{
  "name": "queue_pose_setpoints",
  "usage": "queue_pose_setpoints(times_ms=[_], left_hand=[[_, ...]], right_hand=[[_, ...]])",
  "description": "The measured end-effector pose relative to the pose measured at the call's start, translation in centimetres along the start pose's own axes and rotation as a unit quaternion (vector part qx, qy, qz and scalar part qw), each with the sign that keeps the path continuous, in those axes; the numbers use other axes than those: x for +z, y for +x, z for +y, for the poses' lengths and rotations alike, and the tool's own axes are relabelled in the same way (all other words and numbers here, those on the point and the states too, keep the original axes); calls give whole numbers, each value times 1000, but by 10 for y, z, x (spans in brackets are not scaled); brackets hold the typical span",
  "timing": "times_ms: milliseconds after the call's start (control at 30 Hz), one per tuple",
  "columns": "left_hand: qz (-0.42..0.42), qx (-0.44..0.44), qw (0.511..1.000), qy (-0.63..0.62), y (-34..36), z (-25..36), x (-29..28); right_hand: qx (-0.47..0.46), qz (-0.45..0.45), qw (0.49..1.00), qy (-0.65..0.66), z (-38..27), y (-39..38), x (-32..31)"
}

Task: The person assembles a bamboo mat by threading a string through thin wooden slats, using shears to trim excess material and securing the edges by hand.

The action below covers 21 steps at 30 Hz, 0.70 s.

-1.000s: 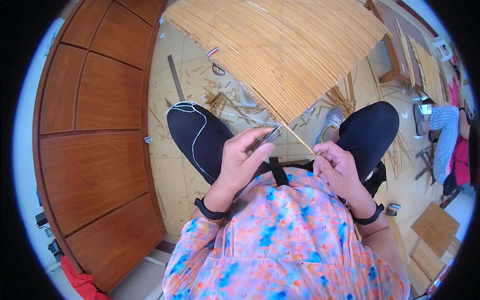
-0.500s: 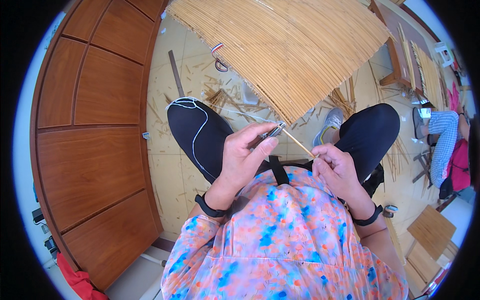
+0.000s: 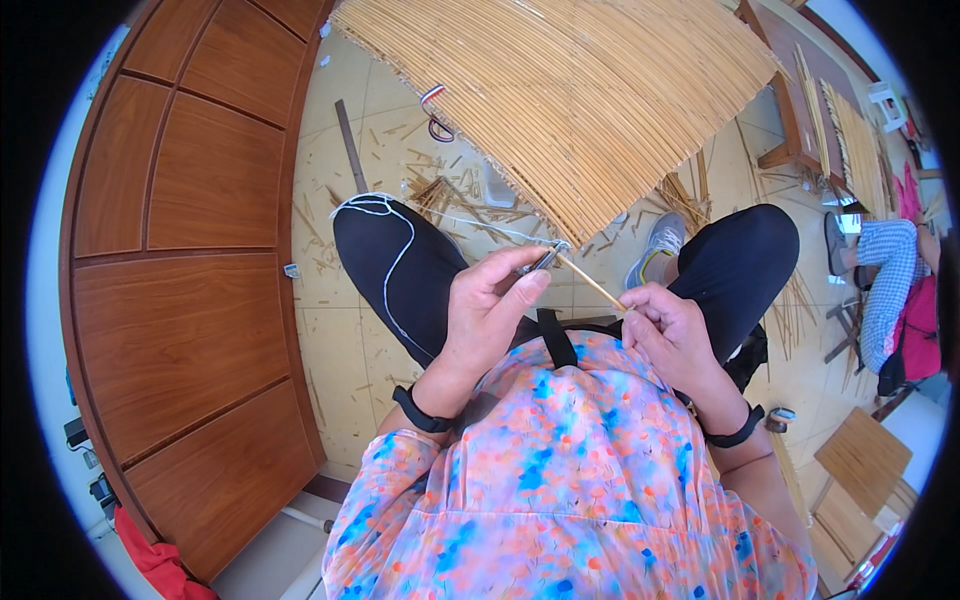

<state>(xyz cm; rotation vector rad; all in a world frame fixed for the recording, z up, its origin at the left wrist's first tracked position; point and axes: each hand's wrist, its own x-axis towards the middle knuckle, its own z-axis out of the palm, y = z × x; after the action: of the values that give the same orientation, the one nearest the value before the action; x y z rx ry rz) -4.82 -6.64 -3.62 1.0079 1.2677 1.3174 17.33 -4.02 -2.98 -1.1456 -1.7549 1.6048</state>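
Note:
A large mat of thin straw-coloured sticks (image 3: 570, 110) spreads out in front of me, its near corner pointing at my hands. My left hand (image 3: 487, 305) is closed round a small metal tool (image 3: 543, 262), its tip close to that corner; the tool's kind is hard to make out. Between the fingertips of my right hand (image 3: 668, 335) is one end of a thin stick (image 3: 595, 281). The stick's other end meets the tool's tip beside the mat. White string (image 3: 410, 235) lies looped over my left knee and runs to the mat's corner.
Cut stick scraps (image 3: 430, 195) litter the tiled floor. A wooden cabinet (image 3: 200, 340) stands along my left. A striped band (image 3: 438, 125) hangs at the mat's edge. At right are a wooden bench (image 3: 785, 95), a wooden board (image 3: 862, 460) and another person's checked trouser leg (image 3: 885, 285).
My left hand and the tool have tilted slightly, with the tool's tip a little further left. My right hand and the stick have shifted slightly up and left.

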Motion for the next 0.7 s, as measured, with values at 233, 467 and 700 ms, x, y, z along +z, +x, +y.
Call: queue_pose_setpoints(times_ms=[233, 467, 700], left_hand=[[8, 2, 1000, 10, -1, -4, -2], [16, 0, 1000, -4, -4, -7, -7], [10, -14, 999, -32, -4, -7, -7]], right_hand=[[29, 1, 999, -16, 0, 1, -1], [10, 17, 1000, -22, 3, 2, 4], [10, 21, 999, -38, -4, 3, 5]])
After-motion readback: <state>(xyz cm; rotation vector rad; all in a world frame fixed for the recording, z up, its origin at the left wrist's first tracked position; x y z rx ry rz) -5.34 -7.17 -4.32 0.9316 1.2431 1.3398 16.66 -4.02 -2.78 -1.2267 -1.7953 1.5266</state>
